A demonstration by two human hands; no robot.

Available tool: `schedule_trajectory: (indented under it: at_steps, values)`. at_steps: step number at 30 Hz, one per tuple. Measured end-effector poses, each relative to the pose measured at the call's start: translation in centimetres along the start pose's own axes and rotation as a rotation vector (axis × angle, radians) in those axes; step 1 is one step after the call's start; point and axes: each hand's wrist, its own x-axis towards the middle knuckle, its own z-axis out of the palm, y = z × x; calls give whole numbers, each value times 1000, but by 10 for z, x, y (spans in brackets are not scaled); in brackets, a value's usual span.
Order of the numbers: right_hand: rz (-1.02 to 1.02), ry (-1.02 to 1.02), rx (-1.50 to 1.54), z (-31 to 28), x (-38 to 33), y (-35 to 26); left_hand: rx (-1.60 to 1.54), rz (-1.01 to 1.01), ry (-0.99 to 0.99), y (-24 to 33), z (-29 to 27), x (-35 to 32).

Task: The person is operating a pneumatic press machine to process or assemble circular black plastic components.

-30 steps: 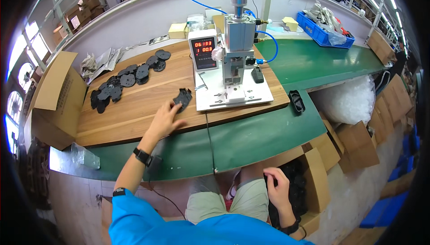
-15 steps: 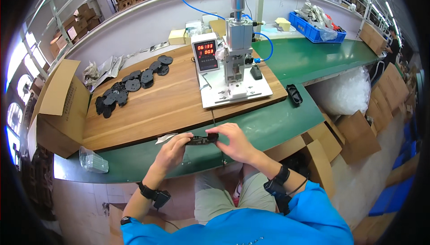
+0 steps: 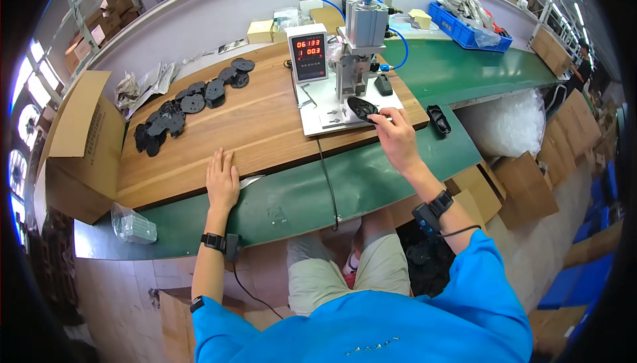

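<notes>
My right hand point(image 3: 397, 139) pinches a black oval plastic part point(image 3: 362, 109) by its near right edge. The part is tilted over the white base plate point(image 3: 330, 115) of a bench press point(image 3: 358, 51), just in front of the press head; whether it touches the plate I cannot tell. My left hand point(image 3: 222, 180) rests flat on the front edge of the wooden board point(image 3: 265, 114), fingers stretched out and holding nothing. Beside it a pale sliver point(image 3: 251, 181) sticks out. Several flat black plastic discs point(image 3: 192, 103) lie overlapping in a row on the board's left half.
A control box point(image 3: 307, 54) with red digits stands left of the press. A black shell-like part point(image 3: 438, 120) lies on the green table point(image 3: 292, 197) to the right. An open carton point(image 3: 83, 150) and a clear plastic box point(image 3: 134, 225) are at left. A cable hangs over the front edge.
Both hands held the dark part near the table's front edge before. My left hand has let go and moved left onto the board; my right hand has carried the part forward to the press.
</notes>
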Motion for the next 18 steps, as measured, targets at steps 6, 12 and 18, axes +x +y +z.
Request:
schedule_trajectory:
  at_steps: [6,12,18]
  values:
    - [49,-134,-10,26,5,8,-28,-1,20,2,-4,2]
    - [-11,-219,-21,30,16,15,-47,-28,29,4,-7,1]
    - [-17,-241,12,33,10,22,-48,-45,36,7,-7,2]
